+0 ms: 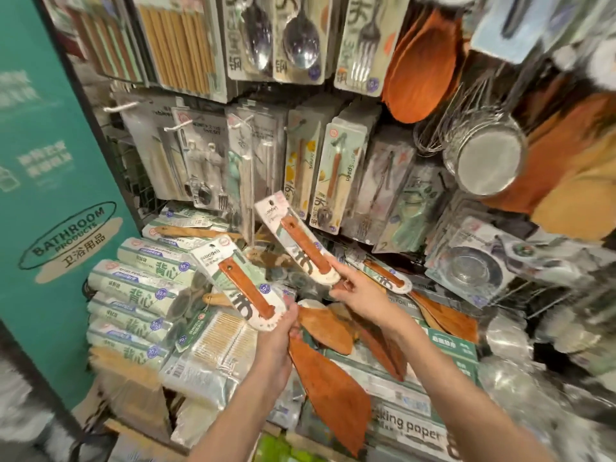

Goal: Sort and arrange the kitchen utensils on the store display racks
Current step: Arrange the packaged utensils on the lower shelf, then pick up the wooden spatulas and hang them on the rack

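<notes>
My left hand [278,338] grips a wooden spatula [328,391] just below its white-and-green card sleeve [240,280]; the blade points down toward me. My right hand [358,291] pinches a second wooden spatula at the lower end of its card sleeve [293,238], which tilts up toward the rack. That spatula's blade [383,348] runs down behind my wrist. A third carded spatula [433,305] lies on the shelf pile to the right. Behind them hang carded spoons and forks [330,181] on the display rack's hooks.
Packs of spoons [300,35], forks and chopsticks [180,45] hang along the top row. Wooden spoons [420,61] and a metal strainer [486,161] hang at the right. Rolled bag packs [140,295] and baking paper boxes [413,425] fill the lower shelf. A teal bathroom products sign [63,241] stands left.
</notes>
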`<act>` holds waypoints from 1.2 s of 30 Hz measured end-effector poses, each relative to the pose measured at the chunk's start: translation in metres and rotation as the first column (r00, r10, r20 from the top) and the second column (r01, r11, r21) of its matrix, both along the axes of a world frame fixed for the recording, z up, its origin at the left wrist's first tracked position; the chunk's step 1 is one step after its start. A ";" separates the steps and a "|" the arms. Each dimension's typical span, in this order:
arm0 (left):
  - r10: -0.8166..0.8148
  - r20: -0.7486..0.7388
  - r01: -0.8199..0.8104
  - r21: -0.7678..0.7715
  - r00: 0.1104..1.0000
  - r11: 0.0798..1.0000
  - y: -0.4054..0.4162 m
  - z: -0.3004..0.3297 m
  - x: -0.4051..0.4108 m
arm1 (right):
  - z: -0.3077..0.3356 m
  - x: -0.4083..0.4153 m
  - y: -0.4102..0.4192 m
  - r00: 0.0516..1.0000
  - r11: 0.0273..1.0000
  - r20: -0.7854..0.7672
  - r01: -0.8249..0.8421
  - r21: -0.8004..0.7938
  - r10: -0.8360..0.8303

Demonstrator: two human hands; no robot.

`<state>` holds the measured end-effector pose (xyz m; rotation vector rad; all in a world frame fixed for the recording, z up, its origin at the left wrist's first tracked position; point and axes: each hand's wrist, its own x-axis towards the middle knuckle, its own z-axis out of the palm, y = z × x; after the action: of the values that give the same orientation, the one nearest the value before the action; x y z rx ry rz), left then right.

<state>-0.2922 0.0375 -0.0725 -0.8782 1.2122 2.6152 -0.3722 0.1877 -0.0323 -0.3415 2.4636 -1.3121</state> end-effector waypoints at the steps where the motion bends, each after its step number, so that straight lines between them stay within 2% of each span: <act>1: -0.004 -0.040 0.003 -0.019 0.999 1.000 0.004 0.006 0.008 | 0.008 0.010 0.000 1.000 0.998 -0.011 -0.002 -0.062 0.002; 6: -0.125 -0.239 0.101 -0.113 0.963 0.989 0.027 0.037 0.042 | 0.040 0.050 -0.006 0.994 0.951 -0.076 0.055 -0.305 -0.082; 8: -0.171 -0.294 0.143 -0.113 0.941 0.983 0.036 0.051 0.049 | 0.059 0.061 -0.007 0.985 0.930 -0.116 0.076 -0.360 -0.125; 11: -0.216 -0.332 0.152 -0.210 0.918 0.966 0.041 0.077 0.052 | 0.096 0.076 -0.006 0.963 0.910 -0.171 0.125 -0.395 -0.206; 17: -0.271 -0.446 0.146 -0.294 0.853 0.945 0.042 0.130 0.045 | 0.161 0.102 -0.003 0.914 0.871 -0.240 0.193 -0.451 -0.327; 22: -0.353 -0.429 0.180 -0.392 0.831 0.902 0.041 0.155 0.047 | 0.210 0.119 0.009 0.885 0.850 -0.273 0.214 -0.481 -0.378; 26: -0.436 -0.446 0.216 -0.462 0.782 0.860 0.051 0.169 0.049 | 0.242 0.120 0.028 0.818 0.831 -0.350 0.252 -0.496 -0.457; 36: -0.500 -0.527 0.255 -0.469 0.688 0.846 0.136 0.207 0.046 | 0.288 0.124 0.112 0.691 0.867 -0.561 0.199 -0.457 -0.455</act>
<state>-0.2458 0.1731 0.1343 0.3066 1.8316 2.4050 -0.2477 0.2997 0.2554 -0.5367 2.9339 -2.1305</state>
